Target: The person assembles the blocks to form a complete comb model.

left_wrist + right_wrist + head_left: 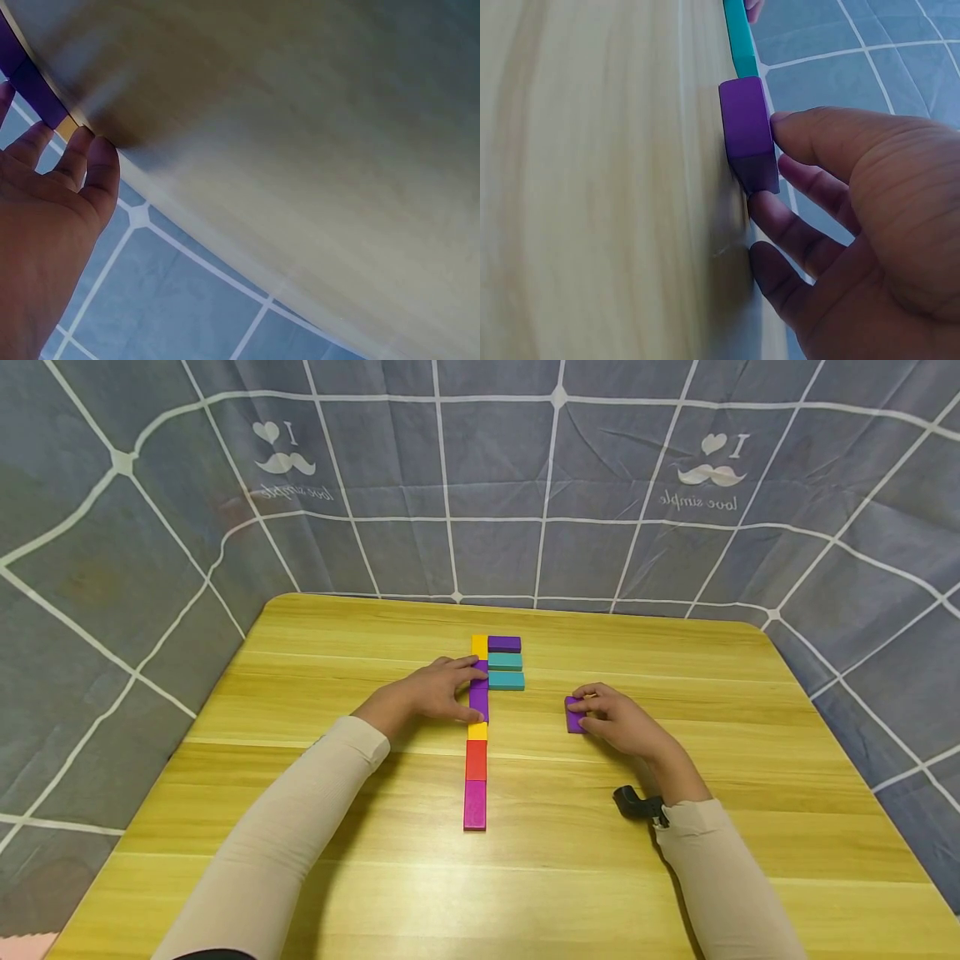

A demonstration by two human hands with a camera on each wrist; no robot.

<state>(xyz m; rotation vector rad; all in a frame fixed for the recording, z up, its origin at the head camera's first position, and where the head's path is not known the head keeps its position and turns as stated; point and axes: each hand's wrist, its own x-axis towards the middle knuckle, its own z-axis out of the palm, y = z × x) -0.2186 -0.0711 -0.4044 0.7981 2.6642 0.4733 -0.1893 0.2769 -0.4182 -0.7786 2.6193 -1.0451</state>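
A straight column of flat coloured blocks runs down the middle of the table, with a magenta block [475, 806] nearest me, then a red block [476, 760]. Farther up, my left hand [441, 689] rests spread on purple blocks [479, 700], its thumb near the lower yellow block [477, 732]. In the left wrist view its fingertips sit along the purple and yellow pieces. To the right, my right hand [618, 718] holds a separate purple block [574, 717] by its edges; the right wrist view shows the thumb against one face of that purple block [748, 120], fingertips at its end.
Right of the column's top lie a dark purple block [504, 644] and two teal blocks [506, 680], side by side. A yellow block [480, 647] heads the column. A black wrist device [636, 803] hangs by my right sleeve. Grey patterned cloth [495, 477] surrounds the wooden table [405, 893].
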